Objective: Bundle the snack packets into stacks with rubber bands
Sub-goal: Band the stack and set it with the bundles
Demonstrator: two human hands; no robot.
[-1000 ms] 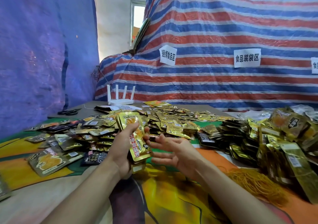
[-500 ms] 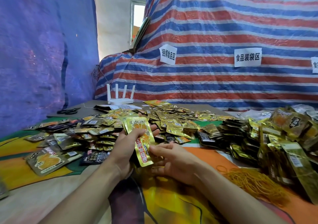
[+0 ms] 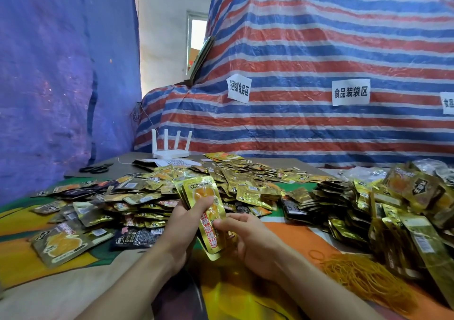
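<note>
Both hands are on one small stack of snack packets [image 3: 199,187], held upright just above the tabletop [image 3: 290,233], in front of the big loose pile. The left hand [image 3: 181,221] grips the stack from the side, thumb pressed flat across the glossy front and fingers wrapped behind. The right hand [image 3: 250,246] pinches the stack's lower right edge between thumb and forefinger, with the other fingers curled beneath. The packets are slim, crinkly gold foil pouches with rounded corners, an orange picture up top and bold red characters running down the face. The stack leans slightly to the left, its bottom corner fanned out.

Behind it, the loose packets [image 3: 245,179] spread across the tabletop in a shiny, jumbled heap, gold mixed with darker matte ones. A larger flat pouch [image 3: 61,243] lies on its own at the near left, and a black packet [image 3: 135,237] sits just beside the left forearm. To the right, stacked packets [image 3: 393,211] are heaped thick and layered. In front of them sits a tangled mound of thin yellow-orange rubber bands [image 3: 368,278], with one loose ring at its near edge. The tabletop wears a smooth printed cloth in orange, green and yellow.

At the far edge stands a white router [image 3: 169,147] with four upright antennas, and black-handled scissors [image 3: 95,169] lie flat to its left. A woven striped tarp [image 3: 319,49] in red, blue and white rises behind, with white paper labels [image 3: 350,95] stuck on it. A blue tarp [image 3: 49,73] hangs on the left.
</note>
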